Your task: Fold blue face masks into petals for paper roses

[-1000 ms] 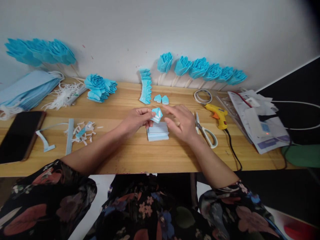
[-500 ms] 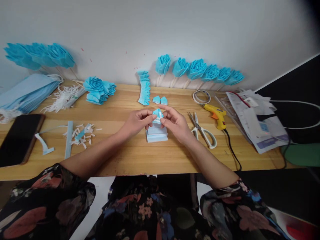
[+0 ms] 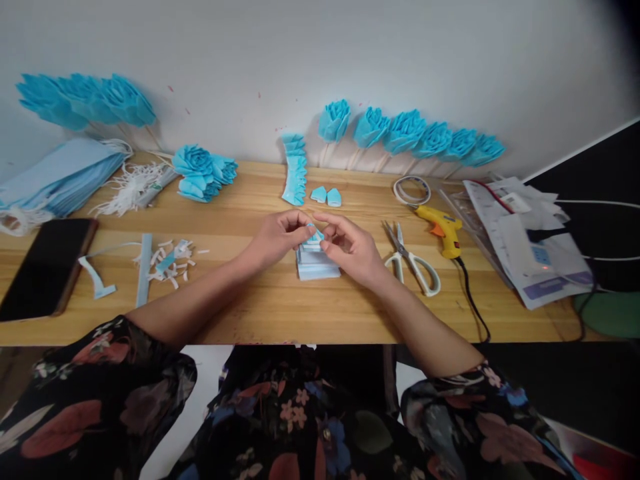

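Note:
My left hand [image 3: 283, 239] and my right hand [image 3: 354, 247] meet at the middle of the table, both closed on one small blue folded petal [image 3: 315, 235] with white edges. Fingers cover much of it. Just below lies a stack of pale blue fabric pieces [image 3: 319, 267]. Beyond my hands rest two finished-looking folded petals [image 3: 327, 195], side by side. Behind them stands a row of overlapping blue petals [image 3: 295, 170], leaning at the wall.
Scissors [image 3: 410, 260] and a yellow glue gun [image 3: 443, 230] lie right, near a tape roll [image 3: 411, 191] and papers [image 3: 540, 247]. Left are a phone [image 3: 47, 267], face masks [image 3: 63, 177], white scraps [image 3: 173, 261] and blue flowers [image 3: 203, 172]. Stemmed flowers [image 3: 405, 131] lean on the wall.
The view has shifted slightly, so the table's things sit a little further right. My fingers have closed in over the petal, which now shows less of its blue face.

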The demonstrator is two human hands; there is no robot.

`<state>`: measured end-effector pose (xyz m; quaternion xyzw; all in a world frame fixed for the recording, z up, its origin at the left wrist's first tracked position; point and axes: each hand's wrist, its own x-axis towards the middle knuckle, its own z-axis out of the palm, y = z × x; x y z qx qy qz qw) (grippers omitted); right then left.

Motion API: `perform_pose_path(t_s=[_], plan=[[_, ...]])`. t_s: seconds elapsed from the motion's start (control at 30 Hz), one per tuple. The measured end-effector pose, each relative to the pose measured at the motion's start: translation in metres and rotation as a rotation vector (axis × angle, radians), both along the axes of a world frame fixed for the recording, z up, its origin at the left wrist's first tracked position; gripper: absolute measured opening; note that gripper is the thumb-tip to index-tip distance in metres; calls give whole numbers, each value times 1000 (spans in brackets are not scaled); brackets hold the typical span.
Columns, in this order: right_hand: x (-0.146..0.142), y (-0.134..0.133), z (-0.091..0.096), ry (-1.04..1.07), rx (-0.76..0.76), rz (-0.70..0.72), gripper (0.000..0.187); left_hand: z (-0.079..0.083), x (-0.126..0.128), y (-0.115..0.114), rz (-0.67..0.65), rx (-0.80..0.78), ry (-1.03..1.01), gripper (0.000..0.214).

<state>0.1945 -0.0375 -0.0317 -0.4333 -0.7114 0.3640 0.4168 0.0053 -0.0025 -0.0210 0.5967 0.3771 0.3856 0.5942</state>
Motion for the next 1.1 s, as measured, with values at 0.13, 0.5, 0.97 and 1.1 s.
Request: perform_pose_path(t_s=[0.13,0.5,0.97,1.1], plan=[[3,2,1,93,-123,60,43,0,0,0,5,-26,-22,17],[3,2,0,141,-199,104,45,1,2,-3,-90,6,18,22],[2,3,1,250,-189,-50,40,-4,0,3,-105,13,108,30],[2,3,0,248,-225,-33,39,-6,0,3,-74,10,126,26]])
